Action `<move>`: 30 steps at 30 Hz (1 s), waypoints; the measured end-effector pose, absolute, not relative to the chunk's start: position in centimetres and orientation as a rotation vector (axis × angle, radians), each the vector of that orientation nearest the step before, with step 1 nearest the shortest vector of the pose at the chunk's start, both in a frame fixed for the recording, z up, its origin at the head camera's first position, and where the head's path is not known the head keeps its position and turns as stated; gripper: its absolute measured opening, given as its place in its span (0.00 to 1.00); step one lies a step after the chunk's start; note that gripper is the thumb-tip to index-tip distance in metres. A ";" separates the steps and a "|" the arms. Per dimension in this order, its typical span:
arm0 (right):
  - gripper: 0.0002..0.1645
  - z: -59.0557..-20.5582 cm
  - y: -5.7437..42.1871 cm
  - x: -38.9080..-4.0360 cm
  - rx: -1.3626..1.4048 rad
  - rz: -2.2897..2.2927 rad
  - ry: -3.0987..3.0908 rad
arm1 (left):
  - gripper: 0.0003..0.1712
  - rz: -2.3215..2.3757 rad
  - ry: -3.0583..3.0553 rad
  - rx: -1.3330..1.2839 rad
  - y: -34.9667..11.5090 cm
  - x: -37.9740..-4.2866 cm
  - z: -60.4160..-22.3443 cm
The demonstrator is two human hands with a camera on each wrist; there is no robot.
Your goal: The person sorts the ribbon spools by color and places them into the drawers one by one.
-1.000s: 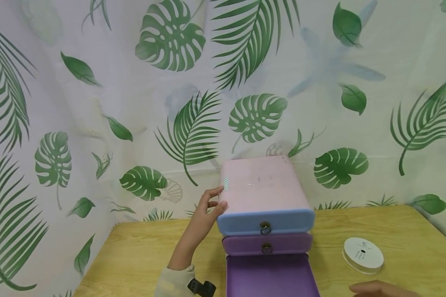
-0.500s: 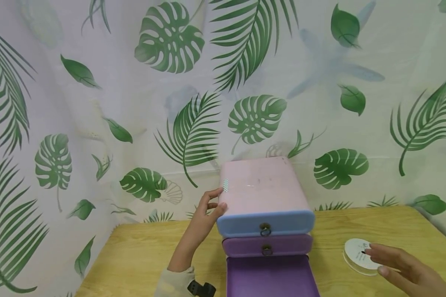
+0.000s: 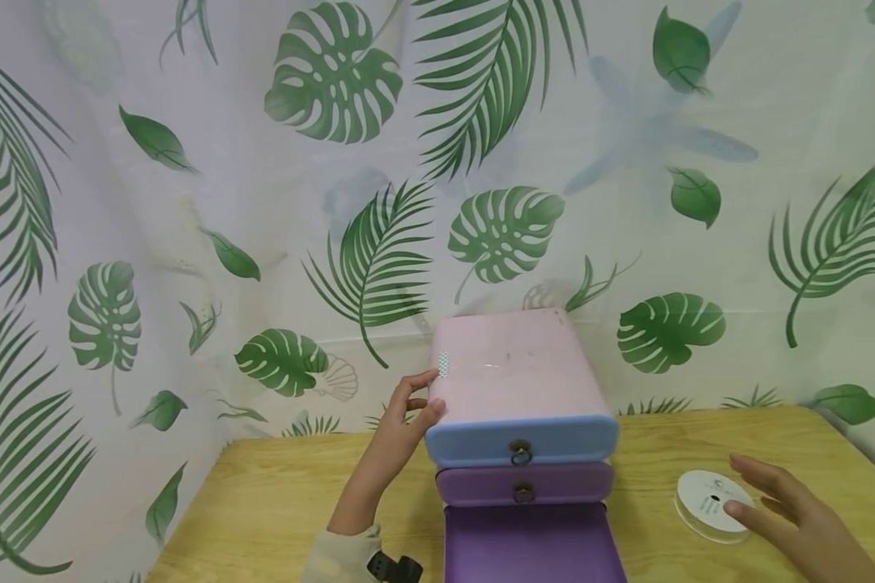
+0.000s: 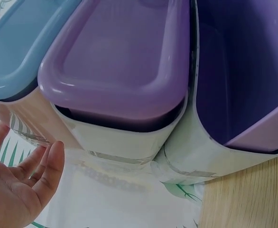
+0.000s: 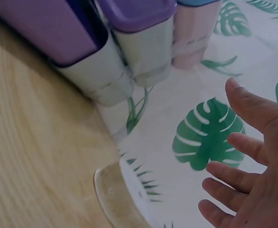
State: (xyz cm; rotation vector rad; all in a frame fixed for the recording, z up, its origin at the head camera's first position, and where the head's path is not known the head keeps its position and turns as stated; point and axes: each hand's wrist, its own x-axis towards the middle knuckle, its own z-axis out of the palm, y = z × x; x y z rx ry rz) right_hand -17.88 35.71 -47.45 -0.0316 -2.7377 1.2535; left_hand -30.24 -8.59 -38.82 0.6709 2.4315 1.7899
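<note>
A three-tier drawer box (image 3: pixel 510 368) has a pink top, with a blue drawer front (image 3: pixel 474 441) above a purple one (image 3: pixel 474 483). Its lowest purple drawer (image 3: pixel 532 542) is pulled out, and the part of its inside in view holds nothing. My left hand (image 3: pixel 397 433) rests thumb and fingertips on the top tier's left side, fingers lightly bent. To the right lies a white ribbon spool (image 3: pixel 700 495), flat on the wood. Over its right side hovers my right hand (image 3: pixel 795 514), thumb and fingers spread; in the right wrist view nothing lies between them.
The wooden table (image 3: pixel 284 502) runs back to a white leaf-print sheet (image 3: pixel 189 186) behind the drawer box. A black band (image 3: pixel 395 567) is on the left wrist. Ring pulls (image 3: pixel 521 453) hang on the two upper drawer fronts.
My right hand has come in from the lower right edge to the spool, its thumb now overlapping the spool's face in the head view. The left hand and drawers stay put.
</note>
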 end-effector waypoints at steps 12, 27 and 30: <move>0.42 -49.6 36.5 -20.2 -0.032 1.305 -2.836 | 0.30 1.789 2.426 0.701 -8.6 -30.5 -38.7; 0.44 -52.2 36.6 -21.7 -0.049 0.931 -2.960 | 0.31 1.807 2.423 0.699 -8.6 -30.3 -38.6; 0.43 -52.4 36.5 -21.8 -0.024 0.869 -2.985 | 0.32 1.809 2.421 0.690 -8.7 -30.1 -38.6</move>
